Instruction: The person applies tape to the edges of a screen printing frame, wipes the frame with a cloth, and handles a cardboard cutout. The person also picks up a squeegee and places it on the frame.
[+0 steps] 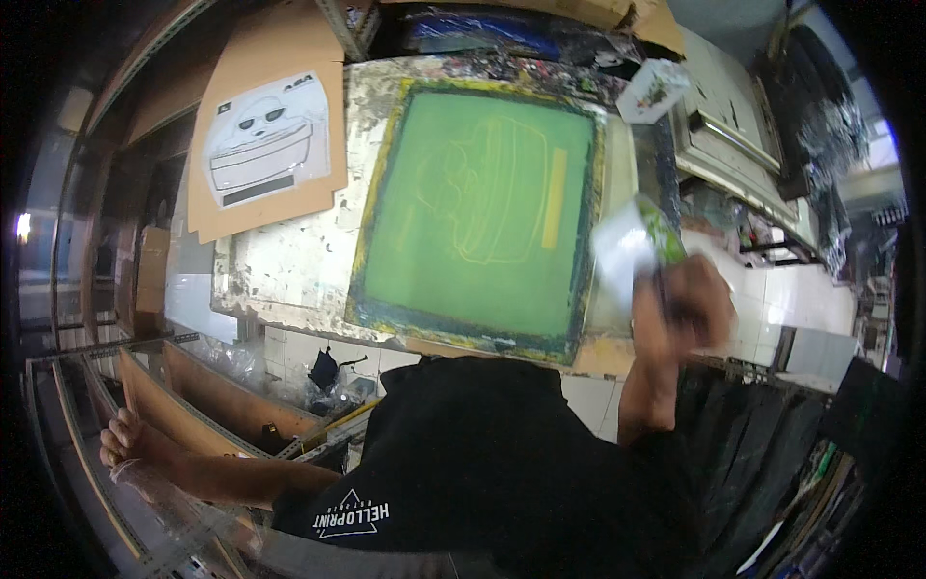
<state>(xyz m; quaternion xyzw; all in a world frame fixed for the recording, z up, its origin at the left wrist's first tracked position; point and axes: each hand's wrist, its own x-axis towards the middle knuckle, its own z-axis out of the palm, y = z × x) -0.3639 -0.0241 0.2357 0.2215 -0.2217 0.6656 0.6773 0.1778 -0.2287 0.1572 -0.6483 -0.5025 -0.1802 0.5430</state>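
My right hand (687, 307), smeared by motion, is closed round a white tub with green markings (627, 253), tilted at the right edge of the screen. A screen-printing frame (355, 307) with green mesh (410, 193) lies on the paint-stained table in front of me. A faint yellowish line drawing and a yellow bar show in the mesh. Far out to the left, my left hand (125, 439) has its fingers curled beside a metal shelf rack. Clear plastic wrap (159, 490) lies close under that hand; what its fingers hold, if anything, is hidden.
Cardboard with a printed cartoon sheet (265, 140) lies at the table's left. A white paint-spotted container (653, 91) stands at the back right. Wooden panels (207, 405) sit in the rack at left. A white cabinet (728, 125) stands beyond the table to the right.
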